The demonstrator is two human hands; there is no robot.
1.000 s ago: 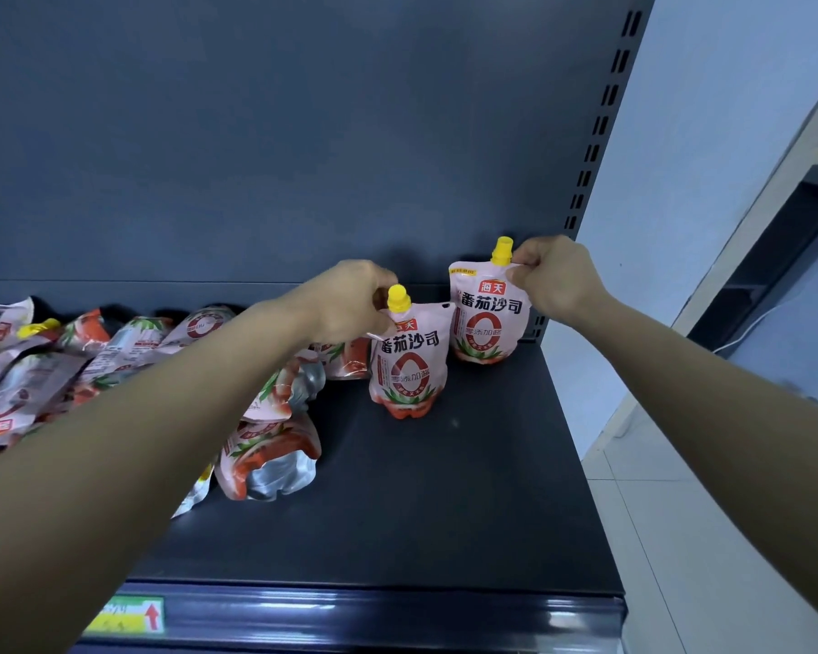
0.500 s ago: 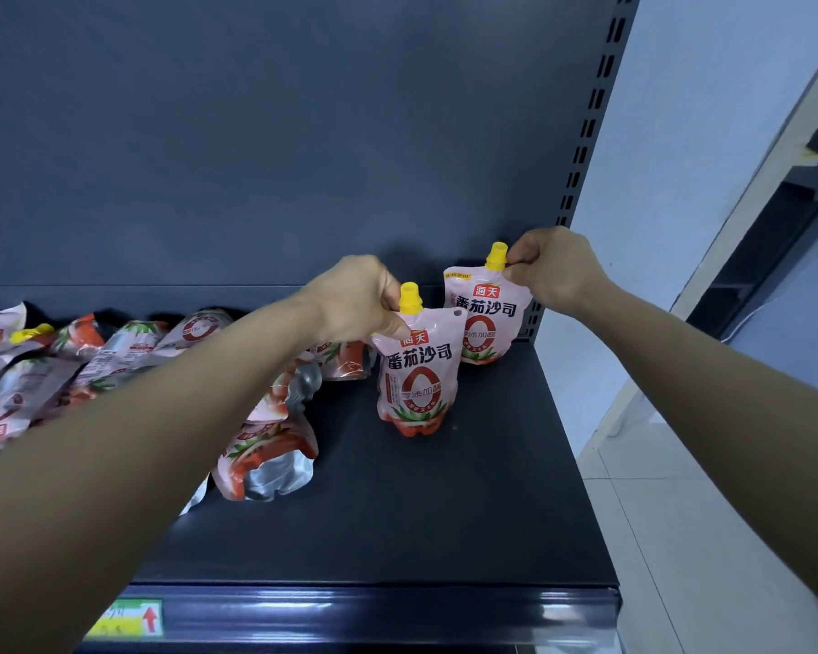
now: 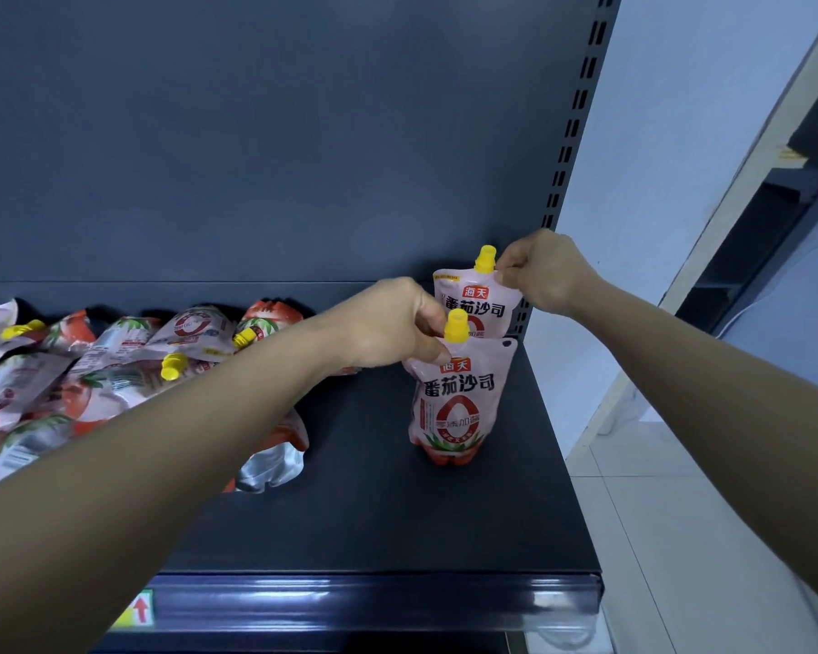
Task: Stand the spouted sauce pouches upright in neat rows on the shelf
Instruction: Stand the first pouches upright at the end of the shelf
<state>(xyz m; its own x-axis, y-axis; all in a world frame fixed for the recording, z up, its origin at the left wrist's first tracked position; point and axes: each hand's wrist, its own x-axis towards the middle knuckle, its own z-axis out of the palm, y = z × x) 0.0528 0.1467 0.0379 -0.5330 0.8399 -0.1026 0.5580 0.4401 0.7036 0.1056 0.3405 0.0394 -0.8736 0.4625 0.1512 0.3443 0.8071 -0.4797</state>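
Head view, shelf: a dark metal shelf (image 3: pixel 379 521) with a dark back panel (image 3: pixel 256 134) and a slotted upright (image 3: pixel 572 120) at its right end.
Head view, left hand: the left hand (image 3: pixel 388 328) reaches in from 8 o'clock; its fingers are pinched together on the top edge of the front pouch, just left of the front pouch's yellow cap (image 3: pixel 456 325).
Head view, front pouch: the front tomato sauce pouch (image 3: pixel 456 403) stands upright on its base near the right end of the shelf, label facing the camera, at about 4 o'clock from frame centre.
Head view, right hand: the right hand (image 3: pixel 544 271) comes in from 4 o'clock; thumb and fingers are closed on the top right corner of the rear pouch, beside the rear pouch's yellow spout (image 3: pixel 485 259).
Head view, rear pouch: the rear tomato sauce pouch (image 3: pixel 475 299) stands upright directly behind the front one, close to the back panel and the upright; its lower part is hidden by the front pouch.
Head view, loose pouches: a heap of lying pouches (image 3: pixel 105 361) covers the shelf at 9 o'clock, flat and overlapping, spouts pointing various ways; one silver-bottomed pouch (image 3: pixel 275 460) lies under the left forearm.
Head view, price rail: a yellow-green tag with a red arrow (image 3: pixel 138 608) sits on the shelf's front rail at 7 o'clock.
Head view, surroundings: a pale wall (image 3: pixel 681 134) and tiled floor (image 3: pixel 657 559) show to the right.
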